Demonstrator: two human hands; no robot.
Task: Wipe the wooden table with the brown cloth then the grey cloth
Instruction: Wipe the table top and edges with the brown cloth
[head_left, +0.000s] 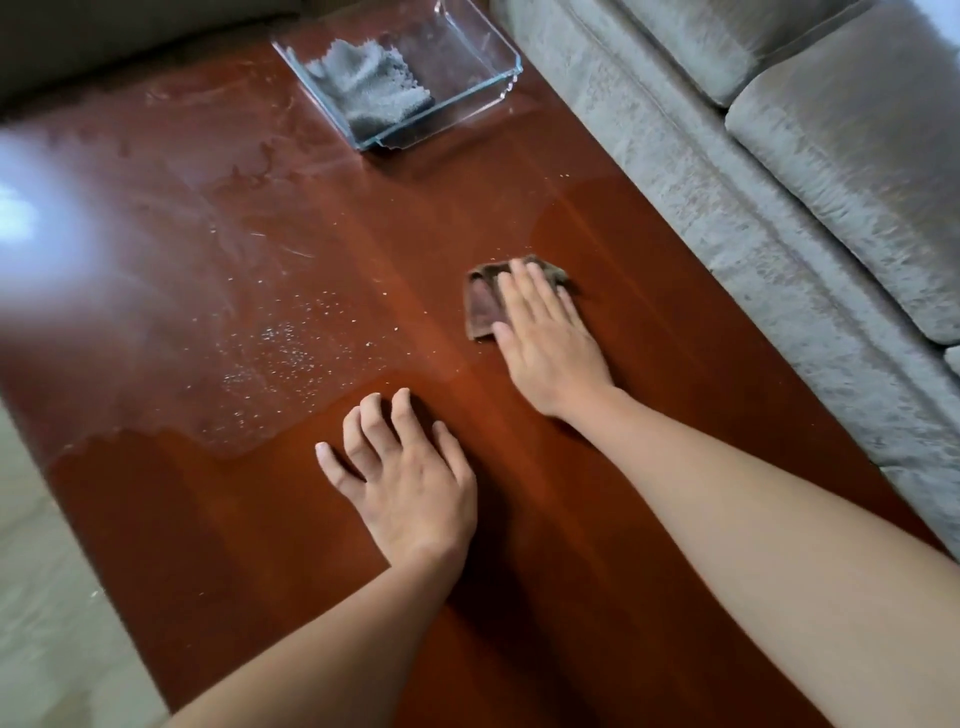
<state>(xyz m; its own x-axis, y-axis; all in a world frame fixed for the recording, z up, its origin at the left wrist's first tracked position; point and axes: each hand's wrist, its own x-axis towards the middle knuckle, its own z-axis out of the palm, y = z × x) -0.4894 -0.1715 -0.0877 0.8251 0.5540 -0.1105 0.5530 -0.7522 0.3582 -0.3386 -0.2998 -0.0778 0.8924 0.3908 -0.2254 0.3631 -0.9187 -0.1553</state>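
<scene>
Brown cloth (485, 304) lies mid-frame under the flat, spread right hand (545, 332). Left hand (405, 467), open and empty, rests on the worktop (597, 597). Crumbs (275, 338) and smears remain at left; grey cloth (371, 91) waits unused in the tray (498, 41) at top.

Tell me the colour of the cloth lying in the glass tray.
Grey. The cloth in the glass tray shows clearly in the head view.

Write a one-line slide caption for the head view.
Right hand presses the brown cloth flat on the wooden table; the grey cloth waits in the glass dish.
</scene>
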